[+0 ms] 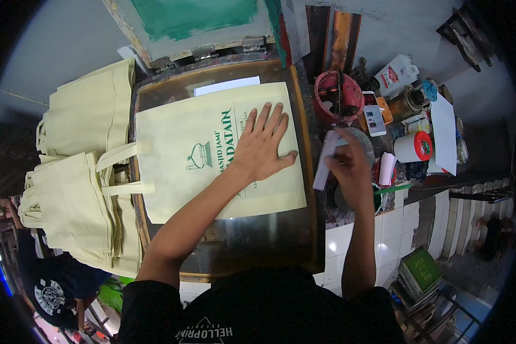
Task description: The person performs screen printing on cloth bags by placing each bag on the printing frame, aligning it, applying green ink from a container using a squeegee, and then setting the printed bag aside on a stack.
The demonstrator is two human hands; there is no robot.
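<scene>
A pale yellow tote bag [166, 132] printed in green lies flat on the dark, glossy, wood-edged board [223, 246]. My left hand [264, 143] rests palm down on its printed side, fingers spread. To the right of the board, my right hand [350, 163] grips a flat white strip [325, 160], which looks like folded paper. Its fingers are bent and slightly blurred. The bag's two handles [129, 188] reach left toward the stacked bags. A white sheet edge [226, 85] shows beyond the bag.
Stacks of plain bags [69, 200] stand at left. A hinged frame with green ink [195, 20] is raised behind the board. On the right are a pink bucket [321, 106], a phone [375, 120], a red-lidded tub [407, 148] and a white jug [397, 74]. Another person [57, 286] is at lower left.
</scene>
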